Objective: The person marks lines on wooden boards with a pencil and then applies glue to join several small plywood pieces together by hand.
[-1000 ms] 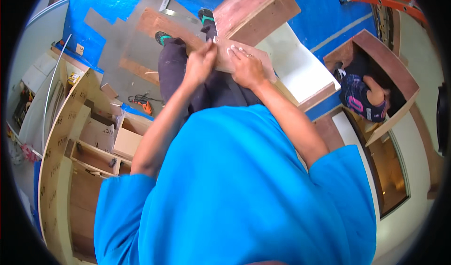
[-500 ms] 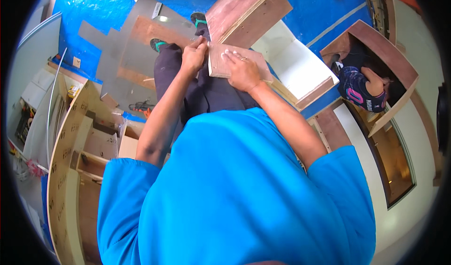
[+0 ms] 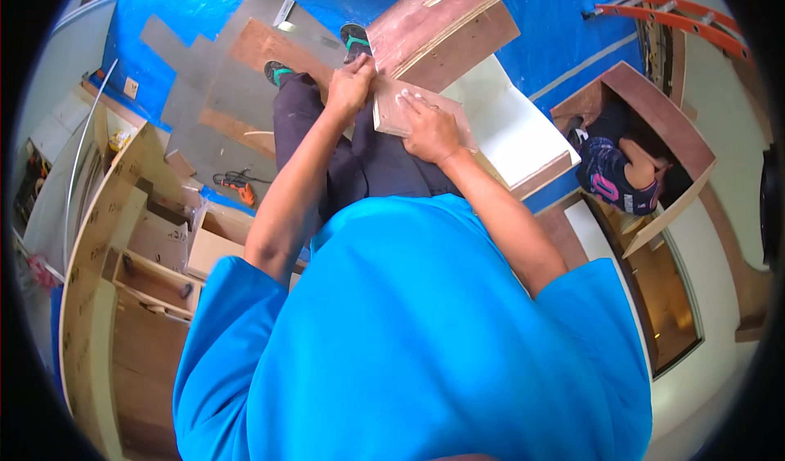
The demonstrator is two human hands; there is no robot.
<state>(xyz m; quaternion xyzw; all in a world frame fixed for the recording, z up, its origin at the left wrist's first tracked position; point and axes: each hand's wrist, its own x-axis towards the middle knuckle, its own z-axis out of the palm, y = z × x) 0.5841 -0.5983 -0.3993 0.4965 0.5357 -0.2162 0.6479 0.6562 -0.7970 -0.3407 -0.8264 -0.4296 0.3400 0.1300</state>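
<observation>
A small plywood board (image 3: 389, 117) lies across the top of my thighs, its left edge facing my left hand. My right hand (image 3: 432, 130) rests on its upper face with the fingers stretched out flat and pale dust on the fingertips. My left hand (image 3: 350, 89) is closed beside the far left corner of the board, thumb and fingers pressed together. Whatever it may pinch is hidden by the fingers. Just beyond both hands stands a larger plywood piece (image 3: 446, 31) made of layered panels, its cut edges toward me.
A white panel (image 3: 519, 121) lies right of the board. Grey sheets (image 3: 213, 85) cover blue flooring at left, near an orange corded power tool (image 3: 237, 189). A wooden cabinet frame (image 3: 155, 285) stands left. At right, a person (image 3: 617, 166) leans inside a plywood box (image 3: 670, 117); an orange ladder (image 3: 679, 21) lies beyond.
My view has shifted slightly, bringing more of the orange power tool and ladder into sight. The left hand has moved a little farther along the board's corner; the right hand stays on the board.
</observation>
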